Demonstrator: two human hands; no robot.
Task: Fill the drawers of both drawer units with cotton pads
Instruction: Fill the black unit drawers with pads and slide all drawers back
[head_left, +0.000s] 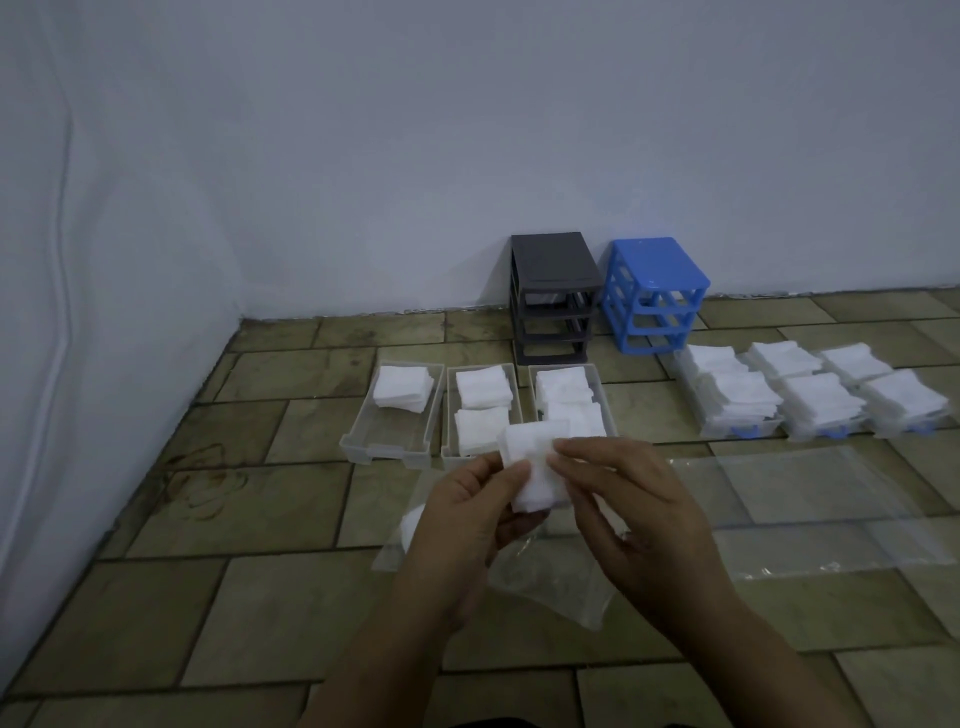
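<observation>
white square cotton pads (530, 467) — a soft stack pinched by left hand (467, 519) and right hand (639, 514).

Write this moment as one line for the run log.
stage: filling grey-unit drawers | hands: left hand and right hand hold cotton pad stack | leftmost drawer: half filled | blue-handled drawers: full

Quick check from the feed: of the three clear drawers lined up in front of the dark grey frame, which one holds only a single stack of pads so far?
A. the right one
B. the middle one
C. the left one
C: the left drawer holds one stack at its far end, its near half bare; the middle drawer and right drawer each hold two.
</observation>
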